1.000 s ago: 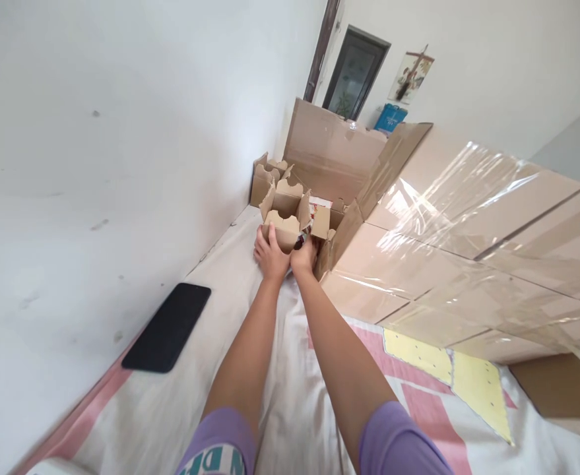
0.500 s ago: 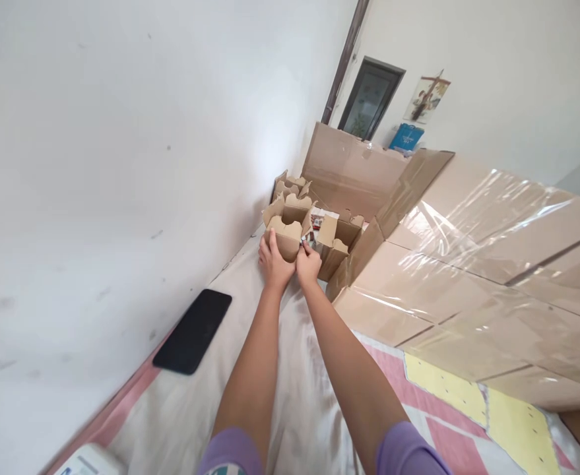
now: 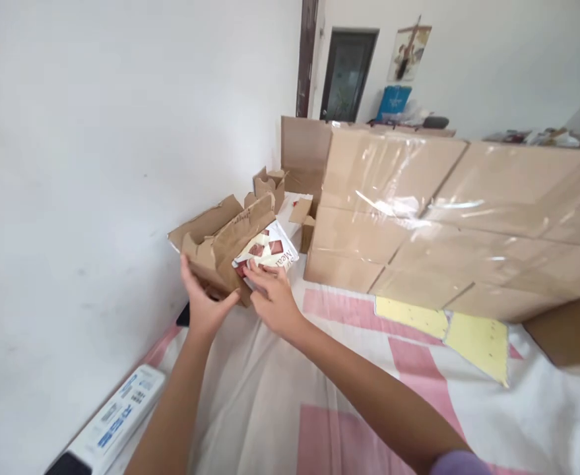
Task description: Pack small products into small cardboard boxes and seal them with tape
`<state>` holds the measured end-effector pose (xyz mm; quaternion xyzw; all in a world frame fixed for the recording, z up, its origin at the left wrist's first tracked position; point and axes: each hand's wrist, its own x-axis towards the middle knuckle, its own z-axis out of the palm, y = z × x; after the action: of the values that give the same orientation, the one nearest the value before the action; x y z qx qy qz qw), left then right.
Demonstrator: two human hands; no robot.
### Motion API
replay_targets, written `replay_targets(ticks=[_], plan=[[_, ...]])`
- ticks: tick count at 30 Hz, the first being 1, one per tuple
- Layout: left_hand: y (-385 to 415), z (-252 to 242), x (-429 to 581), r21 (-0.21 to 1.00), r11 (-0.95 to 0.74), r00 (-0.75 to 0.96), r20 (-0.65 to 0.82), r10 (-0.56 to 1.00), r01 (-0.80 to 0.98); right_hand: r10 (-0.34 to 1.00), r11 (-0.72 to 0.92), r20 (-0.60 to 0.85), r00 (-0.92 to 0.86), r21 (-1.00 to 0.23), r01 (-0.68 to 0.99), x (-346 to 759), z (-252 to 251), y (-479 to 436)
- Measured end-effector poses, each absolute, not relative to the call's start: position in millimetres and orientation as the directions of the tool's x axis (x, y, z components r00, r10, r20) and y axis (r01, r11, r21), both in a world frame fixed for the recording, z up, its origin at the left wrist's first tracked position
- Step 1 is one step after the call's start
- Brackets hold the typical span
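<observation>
Head view is showing that I am no longer reaching with both arms stretched out to the cluster of little boxes (image 3: 270, 185) by the wall, upper middle of the frame. I am now holding one small cardboard box (image 3: 220, 254) up close, left of centre and tilted on its side, off the pink-and-white sheet (image 3: 319, 402). My left hand (image 3: 204, 309) is cupping and gripping its lower corner. My right hand (image 3: 276, 302) is closing its fingers on the lower edge of a red-and-white printed packet (image 3: 268, 249), which is sticking halfway out of the box's open mouth. I judge the packet is now meeting the box; I cannot tell whether it is going in or coming out. The black phone (image 3: 183, 315) is now mostly hiding behind my left hand. The taped cartons (image 3: 418, 211) are filling the right of the frame, and a white pack with blue print (image 3: 116, 415) is lying at lower left.
</observation>
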<state>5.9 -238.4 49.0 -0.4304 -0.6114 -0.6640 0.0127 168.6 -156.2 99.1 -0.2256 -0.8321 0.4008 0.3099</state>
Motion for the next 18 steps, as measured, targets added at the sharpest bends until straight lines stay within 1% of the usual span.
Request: replay_targets(ticks=[3,5,7,9,12,15,17,18], plan=[[-291,28,58,0.872,-0.253,-0.643,0.482,0.594,0.420,0.571,0.546,0.278,-0.772,-0.831,0.104,238,87,-206],[-313,18,97,0.887,-0.286,-0.634,0.459,0.622,0.362,0.558,0.537,0.254,-0.790,-0.836,0.110,285,84,-231],[-321,13,133,0.889,-0.339,-0.598,0.457,0.658,0.307,0.573,0.542,0.252,-0.780,-0.830,0.130,330,84,-249],[-316,11,165,0.893,-0.380,-0.527,0.450,0.721,0.243,0.616,0.551,0.266,-0.742,-0.818,0.163,372,85,-263],[-294,12,206,0.894,-0.418,-0.345,0.448,0.825,0.163,0.699,0.550,0.277,-0.660,-0.797,0.248,425,77,-279],[-273,9,238,0.895,-0.427,-0.154,0.444,0.883,0.130,0.797,0.483,0.240,-0.553,-0.804,0.347,463,54,-293],[-268,4,253,0.900,-0.429,-0.098,0.435,0.895,0.079,0.829,0.454,0.222,-0.513,-0.803,0.386,480,37,-300],[-268,0,257,0.901,-0.430,-0.089,0.433,0.897,0.049,0.828,0.467,0.231,-0.512,-0.789,0.400,486,30,-303]])
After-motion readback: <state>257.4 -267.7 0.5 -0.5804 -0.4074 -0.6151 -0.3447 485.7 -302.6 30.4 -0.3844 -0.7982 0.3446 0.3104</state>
